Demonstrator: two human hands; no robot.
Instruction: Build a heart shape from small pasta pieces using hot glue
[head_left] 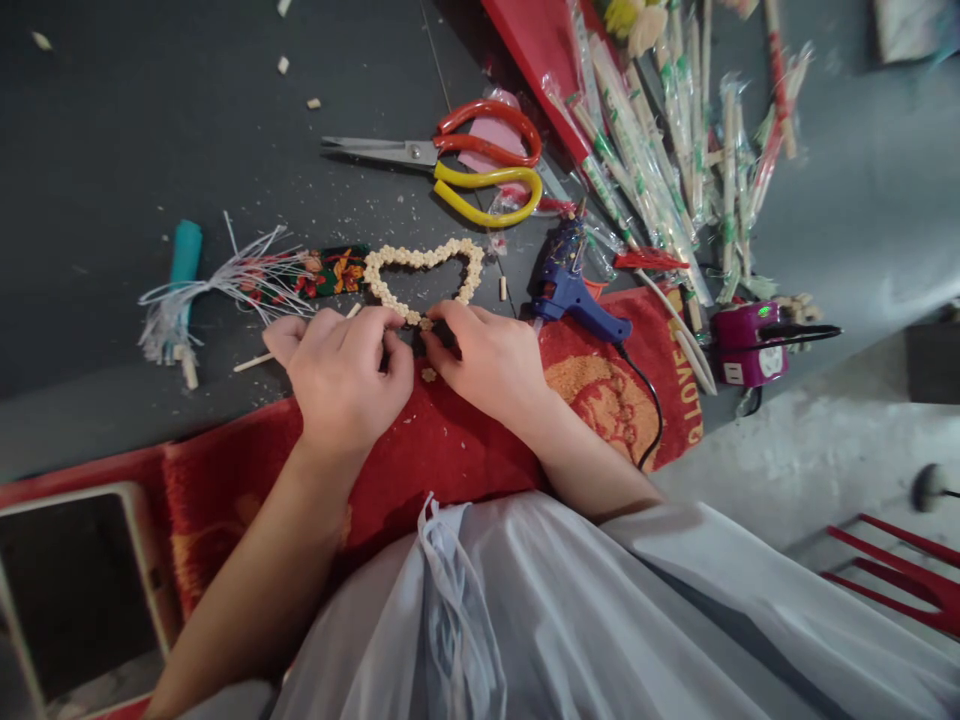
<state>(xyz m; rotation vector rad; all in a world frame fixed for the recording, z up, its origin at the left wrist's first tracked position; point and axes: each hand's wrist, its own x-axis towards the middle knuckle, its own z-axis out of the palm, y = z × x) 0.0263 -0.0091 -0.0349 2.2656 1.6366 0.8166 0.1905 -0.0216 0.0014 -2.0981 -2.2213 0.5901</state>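
Note:
A heart-shaped ring (424, 258) built of small pale beige flower-like pieces lies in front of me, its lower tip near my fingers. My left hand (341, 365) is closed, thumb and fingers pinching the ring's lower left edge. From the other side, my right hand (491, 365) is closed as well, its fingertips at the lower right edge; what exactly lies between them is partly hidden. One loose flower piece (428, 375) rests on the red towel (450, 450) just below. A thin pale stick (253, 362) lies beside my left hand.
Scissors (412, 152) with red and yellow handles lie beyond the ring. A blue glue gun (562, 280) rests to the right, near a purple power socket (750, 342). Wrapped sticks (637, 150) are heaped at upper right. White strands (232, 280) and a tablet-like object (75, 590) are left.

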